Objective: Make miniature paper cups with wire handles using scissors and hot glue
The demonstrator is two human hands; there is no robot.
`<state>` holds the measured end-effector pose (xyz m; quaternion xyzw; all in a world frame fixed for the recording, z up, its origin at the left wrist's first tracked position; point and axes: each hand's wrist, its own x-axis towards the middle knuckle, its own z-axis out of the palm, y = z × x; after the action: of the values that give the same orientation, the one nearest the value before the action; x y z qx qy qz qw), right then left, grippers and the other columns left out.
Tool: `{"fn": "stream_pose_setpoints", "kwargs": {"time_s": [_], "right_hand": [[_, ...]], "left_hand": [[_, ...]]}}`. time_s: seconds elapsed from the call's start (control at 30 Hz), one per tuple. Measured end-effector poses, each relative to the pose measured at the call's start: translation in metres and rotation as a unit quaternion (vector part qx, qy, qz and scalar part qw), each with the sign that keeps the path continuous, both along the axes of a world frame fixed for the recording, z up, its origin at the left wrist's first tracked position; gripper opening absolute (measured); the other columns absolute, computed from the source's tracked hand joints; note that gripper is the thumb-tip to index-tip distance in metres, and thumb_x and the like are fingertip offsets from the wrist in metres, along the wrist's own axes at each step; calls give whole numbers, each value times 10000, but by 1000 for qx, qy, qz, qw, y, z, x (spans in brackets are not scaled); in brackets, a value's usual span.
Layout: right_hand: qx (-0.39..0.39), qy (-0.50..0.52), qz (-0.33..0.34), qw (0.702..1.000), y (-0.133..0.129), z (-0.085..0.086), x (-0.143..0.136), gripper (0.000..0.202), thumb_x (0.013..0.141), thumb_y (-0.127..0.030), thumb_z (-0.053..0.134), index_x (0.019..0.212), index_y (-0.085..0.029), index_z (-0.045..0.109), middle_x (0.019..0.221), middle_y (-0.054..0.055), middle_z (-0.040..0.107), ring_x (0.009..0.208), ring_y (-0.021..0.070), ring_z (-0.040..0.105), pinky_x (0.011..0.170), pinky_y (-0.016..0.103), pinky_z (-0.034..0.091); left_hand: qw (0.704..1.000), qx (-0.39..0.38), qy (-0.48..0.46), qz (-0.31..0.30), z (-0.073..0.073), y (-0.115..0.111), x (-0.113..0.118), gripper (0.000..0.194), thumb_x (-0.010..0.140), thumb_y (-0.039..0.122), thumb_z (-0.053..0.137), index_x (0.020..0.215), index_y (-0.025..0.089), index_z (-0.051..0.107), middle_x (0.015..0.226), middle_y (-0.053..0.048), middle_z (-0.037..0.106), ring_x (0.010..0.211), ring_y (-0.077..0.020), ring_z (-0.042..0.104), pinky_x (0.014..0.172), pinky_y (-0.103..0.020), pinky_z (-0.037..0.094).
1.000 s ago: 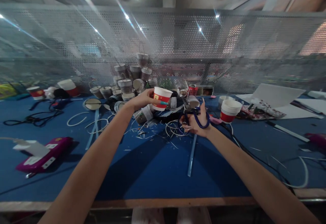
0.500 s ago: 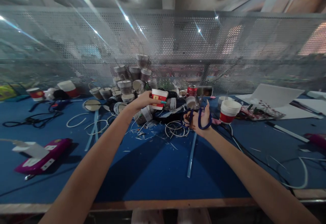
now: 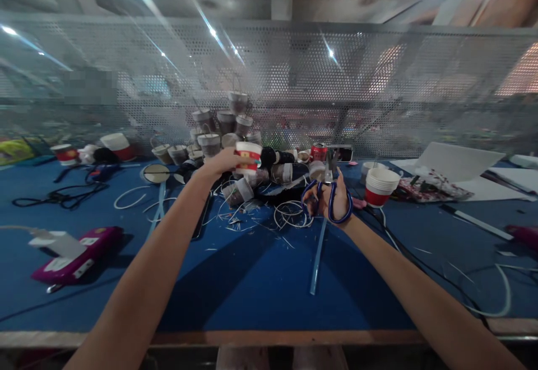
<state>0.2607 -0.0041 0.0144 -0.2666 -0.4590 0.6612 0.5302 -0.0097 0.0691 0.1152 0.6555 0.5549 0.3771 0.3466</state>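
Red-and-white paper cup (image 3: 247, 158) sits uncut in the left hand (image 3: 225, 162), fingers wrapped around it above the blue desk (image 3: 252, 280); right hand (image 3: 332, 202) fingers grip blue scissors (image 3: 325, 196); finished cups (image 3: 218, 129) pile behind.

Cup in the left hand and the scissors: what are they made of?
Cup: likely paper, matte white with a red printed band and a rolled rim. Scissors: glossy blue handle loops, probably plastic; grey blades look like metal, though blurred.

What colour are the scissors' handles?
The metal scissors' looped handles are dark blue, seen in the head view.
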Motion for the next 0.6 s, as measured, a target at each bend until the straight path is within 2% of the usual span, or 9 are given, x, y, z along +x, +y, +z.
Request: {"fn": "stream_pose_setpoints", "kwargs": {"time_s": [0.07, 0.13, 0.23, 0.33, 0.4, 0.47, 0.53, 0.6], "right_hand": [[19, -14, 15, 1000, 1, -2, 0, 698, 672, -821, 232, 582, -182, 498, 650, 90, 607, 415, 150, 512, 349, 302, 415], [38, -38, 12, 998, 3, -6, -2, 685, 666, -819, 255, 581, -185, 500, 592, 69, 584, 371, 127, 467, 311, 276, 375], [76, -114, -74, 988, 4, -12, -5, 596, 684, -768, 355, 590, -197, 497, 505, 10, 520, 332, 91, 397, 291, 234, 322], [128, -202, -150, 959, 1, -14, -6, 474, 732, -664, 442, 622, -207, 502, 503, -15, 494, 351, 81, 368, 316, 224, 288], [150, -231, -159, 948, -2, -12, -5, 393, 743, -590, 505, 652, -208, 518, 511, -16, 487, 385, 92, 362, 344, 236, 280], [161, -240, -171, 942, -5, -7, -3, 299, 700, -492, 617, 661, -211, 524, 531, -18, 485, 441, 107, 377, 387, 244, 298], [164, -236, -179, 941, -7, -3, -2, 272, 634, -419, 700, 666, -219, 518, 567, -21, 490, 494, 114, 394, 424, 240, 315], [151, -206, -153, 955, -8, 1, -3, 326, 619, -490, 689, 668, -224, 507, 571, -24, 486, 477, 104, 381, 407, 232, 303]], "left_hand": [[991, -26, 94, -86, 4, -7, 2, 363, 409, 303, 771, 720, 173, 635, 728, -23, 666, 712, -201, 606, 624, -262, 466], [977, -9, 184, -108, 11, -14, 3, 400, 369, 297, 782, 722, 183, 633, 736, -15, 651, 757, -221, 593, 666, -269, 449], [960, 14, 264, -90, 24, -28, 1, 412, 348, 280, 789, 699, 178, 599, 694, -30, 603, 829, -273, 567, 743, -295, 413], [963, 30, 254, -85, 40, -47, -4, 411, 354, 282, 800, 667, 189, 550, 662, -44, 554, 902, -320, 534, 799, -326, 392], [956, 25, 287, -49, 52, -62, -7, 469, 335, 312, 819, 697, 186, 549, 672, -44, 527, 926, -345, 508, 842, -387, 377], [937, 28, 349, -9, 62, -76, -10, 554, 338, 388, 822, 793, 181, 583, 733, -47, 513, 992, -388, 458, 894, -476, 334], [931, 89, 354, 22, 69, -83, -16, 657, 300, 400, 833, 880, 194, 606, 820, -50, 506, 1100, -425, 358, 959, -507, 273], [938, 145, 313, 17, 71, -83, -22, 697, 324, 390, 829, 955, 199, 603, 927, -51, 512, 1153, -412, 311, 989, -478, 262]]}}
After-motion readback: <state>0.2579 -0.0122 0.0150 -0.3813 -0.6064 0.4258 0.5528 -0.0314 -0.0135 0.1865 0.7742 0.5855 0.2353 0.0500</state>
